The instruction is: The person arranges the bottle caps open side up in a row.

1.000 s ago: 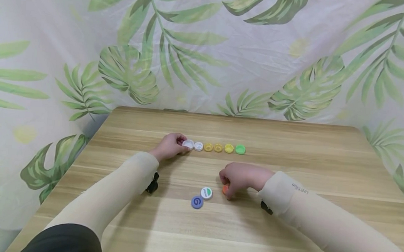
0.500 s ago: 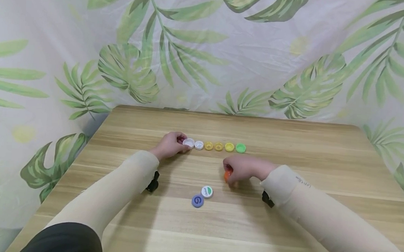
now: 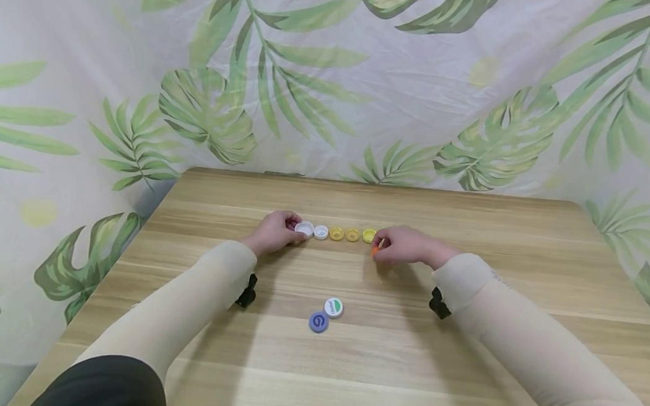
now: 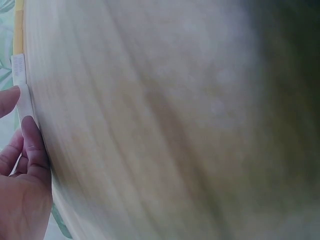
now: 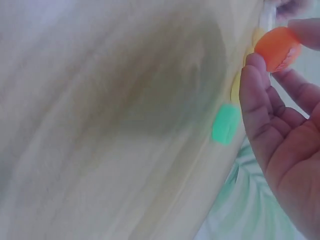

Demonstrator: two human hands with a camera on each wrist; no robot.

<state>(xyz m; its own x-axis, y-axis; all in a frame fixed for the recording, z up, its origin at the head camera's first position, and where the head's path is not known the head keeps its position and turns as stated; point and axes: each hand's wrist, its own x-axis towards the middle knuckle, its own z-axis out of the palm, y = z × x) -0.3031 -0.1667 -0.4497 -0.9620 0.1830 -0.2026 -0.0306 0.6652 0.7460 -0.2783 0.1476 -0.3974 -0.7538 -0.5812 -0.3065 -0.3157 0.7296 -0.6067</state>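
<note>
At the left end of a row of bottle caps, my left hand (image 3: 277, 232) pinches a large white bottle cap (image 3: 304, 229) between thumb and fingers, its hollow side up. To its right along the row come a smaller white cap (image 3: 321, 232), two amber caps (image 3: 337, 233) and a yellow cap (image 3: 369, 235). My right hand (image 3: 405, 245) holds an orange bottle cap (image 5: 280, 49) by its fingertips, close in front of the row's right end. A green cap (image 5: 226, 124) at that end shows in the right wrist view; the right hand hides it in the head view.
Nearer me on the wooden table (image 3: 270, 373) lie a white cap with a green mark (image 3: 333, 307) and a blue cap (image 3: 319, 322), side by side. A leaf-patterned cloth (image 3: 309, 102) hangs behind the table's far edge.
My right hand has lifted the orange cap from beside the two loose caps and carried it away from me to the row's right end. The left hand stays on the large white cap.
</note>
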